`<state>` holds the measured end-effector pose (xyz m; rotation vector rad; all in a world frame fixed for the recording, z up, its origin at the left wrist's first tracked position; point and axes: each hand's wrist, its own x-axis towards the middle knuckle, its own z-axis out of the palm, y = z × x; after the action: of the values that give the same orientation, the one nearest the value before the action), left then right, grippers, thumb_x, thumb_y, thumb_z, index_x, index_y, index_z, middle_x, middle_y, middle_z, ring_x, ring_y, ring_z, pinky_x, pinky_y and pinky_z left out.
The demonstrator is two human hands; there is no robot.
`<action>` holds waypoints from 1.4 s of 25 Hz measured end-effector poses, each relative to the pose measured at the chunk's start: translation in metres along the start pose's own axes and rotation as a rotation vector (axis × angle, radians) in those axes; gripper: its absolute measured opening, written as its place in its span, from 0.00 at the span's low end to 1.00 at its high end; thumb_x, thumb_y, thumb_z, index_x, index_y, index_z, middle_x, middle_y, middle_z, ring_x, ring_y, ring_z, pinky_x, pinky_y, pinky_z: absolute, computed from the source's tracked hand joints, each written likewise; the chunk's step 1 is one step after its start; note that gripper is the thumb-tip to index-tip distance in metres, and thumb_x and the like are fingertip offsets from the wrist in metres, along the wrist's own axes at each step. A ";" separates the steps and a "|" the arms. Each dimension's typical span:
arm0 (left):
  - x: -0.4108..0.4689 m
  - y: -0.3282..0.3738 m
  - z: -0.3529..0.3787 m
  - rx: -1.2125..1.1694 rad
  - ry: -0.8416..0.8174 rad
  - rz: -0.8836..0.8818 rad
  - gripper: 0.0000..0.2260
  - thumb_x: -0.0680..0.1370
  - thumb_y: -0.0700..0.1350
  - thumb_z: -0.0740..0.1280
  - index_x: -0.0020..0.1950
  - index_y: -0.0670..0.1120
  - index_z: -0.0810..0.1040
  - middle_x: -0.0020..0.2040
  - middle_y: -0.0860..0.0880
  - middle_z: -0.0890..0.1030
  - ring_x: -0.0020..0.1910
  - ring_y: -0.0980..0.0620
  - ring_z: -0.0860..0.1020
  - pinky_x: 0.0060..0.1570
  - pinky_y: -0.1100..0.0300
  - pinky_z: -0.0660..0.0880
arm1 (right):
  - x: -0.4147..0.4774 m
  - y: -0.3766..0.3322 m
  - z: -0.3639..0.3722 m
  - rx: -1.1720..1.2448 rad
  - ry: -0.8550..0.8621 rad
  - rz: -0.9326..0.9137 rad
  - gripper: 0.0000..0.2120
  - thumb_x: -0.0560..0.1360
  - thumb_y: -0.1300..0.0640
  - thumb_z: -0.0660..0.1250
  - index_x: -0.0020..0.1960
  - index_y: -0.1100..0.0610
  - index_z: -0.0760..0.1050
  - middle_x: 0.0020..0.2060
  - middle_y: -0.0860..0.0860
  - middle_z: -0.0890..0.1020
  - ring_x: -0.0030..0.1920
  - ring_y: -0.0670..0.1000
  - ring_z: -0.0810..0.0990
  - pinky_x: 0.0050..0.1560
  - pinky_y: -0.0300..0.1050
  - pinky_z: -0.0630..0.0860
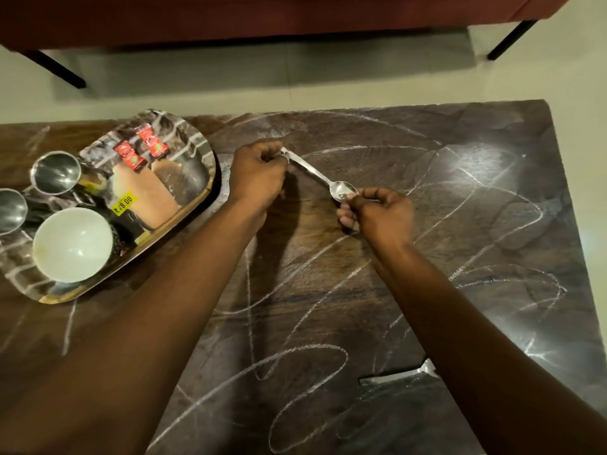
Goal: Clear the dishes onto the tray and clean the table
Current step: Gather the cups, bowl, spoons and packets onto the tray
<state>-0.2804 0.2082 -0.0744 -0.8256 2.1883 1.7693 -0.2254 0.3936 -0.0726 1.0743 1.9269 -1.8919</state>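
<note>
**Spoon held at both ends over the marble table**

The spoon (315,174) is stretched between both hands over the middle of the dark veined table (460,192), bowl end facing up. The left hand (259,174) has its fingers curled tight around the handle tip, so the very end of the handle is buried in the fist. The right hand (381,213) pinches the edge of the spoon's bowl with thumb and forefinger, other fingers tucked under. Can't tell if the spoon touches the tabletop or not.

Down by the near edge there's another bit of steel cutlery (399,376) lying flat, but the right forearm covers one end, so I can't say what kind.

Off to the left sits the tray (192,165), cut off by the frame edge. In it: a white bowl (72,244) nearest me, looks empty, two steel cups (56,172) behind it (the second (10,210) only half in frame), and two red sachets (151,142) at the far end. There's a yellow price sticker (123,201) on the tray too.

Past the table, a dark red sofa (262,18) on black legs.
</note>
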 end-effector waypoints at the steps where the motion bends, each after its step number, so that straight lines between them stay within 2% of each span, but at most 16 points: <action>1: -0.003 0.001 -0.009 -0.024 0.036 0.009 0.13 0.83 0.37 0.70 0.68 0.43 0.84 0.56 0.49 0.86 0.45 0.53 0.84 0.54 0.54 0.85 | -0.003 -0.006 0.002 -0.006 -0.017 -0.017 0.04 0.81 0.66 0.71 0.56 0.62 0.80 0.39 0.58 0.89 0.38 0.51 0.89 0.41 0.43 0.87; 3: -0.014 0.004 -0.029 -0.137 0.109 0.003 0.08 0.83 0.37 0.70 0.59 0.47 0.84 0.51 0.50 0.87 0.48 0.51 0.86 0.57 0.52 0.85 | -0.009 -0.020 0.009 -0.040 -0.062 -0.057 0.04 0.81 0.66 0.71 0.56 0.62 0.80 0.35 0.55 0.88 0.36 0.49 0.88 0.38 0.41 0.86; 5: -0.025 0.004 -0.049 -0.353 0.163 -0.053 0.06 0.83 0.35 0.71 0.56 0.44 0.84 0.48 0.47 0.87 0.48 0.49 0.87 0.54 0.55 0.87 | -0.013 -0.031 0.025 -0.103 -0.114 -0.105 0.05 0.81 0.66 0.71 0.57 0.62 0.81 0.34 0.52 0.88 0.36 0.48 0.88 0.38 0.39 0.85; 8: -0.038 -0.001 -0.076 -0.792 0.136 -0.214 0.03 0.82 0.33 0.70 0.52 0.37 0.84 0.44 0.41 0.88 0.42 0.47 0.88 0.49 0.58 0.87 | -0.017 -0.042 0.059 -0.240 -0.176 -0.193 0.05 0.80 0.64 0.74 0.55 0.61 0.84 0.35 0.53 0.89 0.37 0.49 0.89 0.40 0.41 0.85; 11: -0.038 -0.013 -0.101 -1.016 0.205 -0.294 0.03 0.82 0.33 0.71 0.49 0.36 0.83 0.38 0.41 0.88 0.37 0.48 0.89 0.43 0.59 0.88 | -0.018 -0.050 0.099 -0.431 -0.265 -0.280 0.03 0.80 0.62 0.75 0.52 0.56 0.85 0.39 0.54 0.89 0.37 0.48 0.89 0.42 0.43 0.86; 15: -0.033 -0.027 -0.132 -1.110 0.379 -0.331 0.02 0.82 0.33 0.71 0.50 0.35 0.81 0.38 0.39 0.87 0.34 0.48 0.89 0.40 0.58 0.88 | -0.020 -0.065 0.154 -0.680 -0.361 -0.415 0.04 0.78 0.59 0.76 0.47 0.50 0.86 0.40 0.50 0.89 0.40 0.48 0.89 0.47 0.49 0.87; 19: -0.022 -0.034 -0.146 -1.263 0.505 -0.420 0.04 0.84 0.32 0.68 0.57 0.33 0.79 0.40 0.38 0.84 0.30 0.47 0.87 0.33 0.59 0.87 | -0.019 -0.069 0.196 -0.771 -0.394 -0.459 0.04 0.77 0.61 0.78 0.43 0.56 0.86 0.39 0.52 0.89 0.40 0.52 0.89 0.47 0.56 0.88; 24: -0.008 -0.027 -0.129 -1.364 0.623 -0.461 0.09 0.87 0.35 0.64 0.66 0.33 0.77 0.43 0.39 0.81 0.38 0.46 0.84 0.43 0.56 0.87 | -0.006 -0.066 0.222 -0.832 -0.391 -0.457 0.09 0.75 0.62 0.79 0.39 0.53 0.84 0.36 0.52 0.88 0.38 0.51 0.90 0.47 0.55 0.88; 27: -0.001 -0.023 -0.122 -1.385 0.663 -0.493 0.05 0.86 0.34 0.65 0.60 0.33 0.77 0.43 0.38 0.82 0.42 0.43 0.85 0.55 0.51 0.86 | -0.001 -0.066 0.230 -0.844 -0.407 -0.455 0.08 0.76 0.61 0.79 0.40 0.53 0.84 0.36 0.52 0.88 0.37 0.51 0.90 0.45 0.53 0.89; 28: 0.002 -0.023 -0.122 -1.397 0.676 -0.495 0.02 0.85 0.33 0.66 0.57 0.34 0.77 0.43 0.38 0.82 0.44 0.42 0.85 0.55 0.51 0.85 | 0.000 -0.066 0.232 -0.848 -0.411 -0.462 0.07 0.76 0.61 0.79 0.41 0.53 0.84 0.37 0.52 0.88 0.37 0.51 0.89 0.44 0.52 0.89; 31: 0.007 -0.025 -0.124 -1.407 0.706 -0.502 0.02 0.85 0.32 0.66 0.55 0.33 0.78 0.41 0.38 0.82 0.40 0.43 0.85 0.44 0.53 0.88 | 0.006 -0.066 0.240 -0.871 -0.411 -0.484 0.02 0.75 0.59 0.80 0.46 0.55 0.87 0.41 0.51 0.88 0.39 0.50 0.89 0.44 0.46 0.87; 33: 0.009 -0.027 -0.124 -1.396 0.740 -0.515 0.05 0.84 0.32 0.67 0.58 0.31 0.78 0.40 0.38 0.82 0.37 0.45 0.85 0.37 0.57 0.87 | 0.009 -0.063 0.243 -0.900 -0.400 -0.508 0.05 0.74 0.58 0.81 0.49 0.56 0.89 0.44 0.50 0.89 0.41 0.47 0.86 0.42 0.42 0.84; 35: 0.010 -0.026 -0.124 -1.397 0.758 -0.527 0.03 0.84 0.32 0.68 0.56 0.32 0.78 0.40 0.38 0.82 0.36 0.45 0.85 0.34 0.58 0.87 | 0.012 -0.060 0.244 -0.931 -0.392 -0.528 0.06 0.73 0.58 0.81 0.50 0.56 0.89 0.46 0.49 0.89 0.40 0.42 0.83 0.37 0.35 0.77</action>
<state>-0.2518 0.0842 -0.0690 -2.2921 0.3469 2.7159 -0.3502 0.1749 -0.0673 -0.0758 2.5129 -0.9720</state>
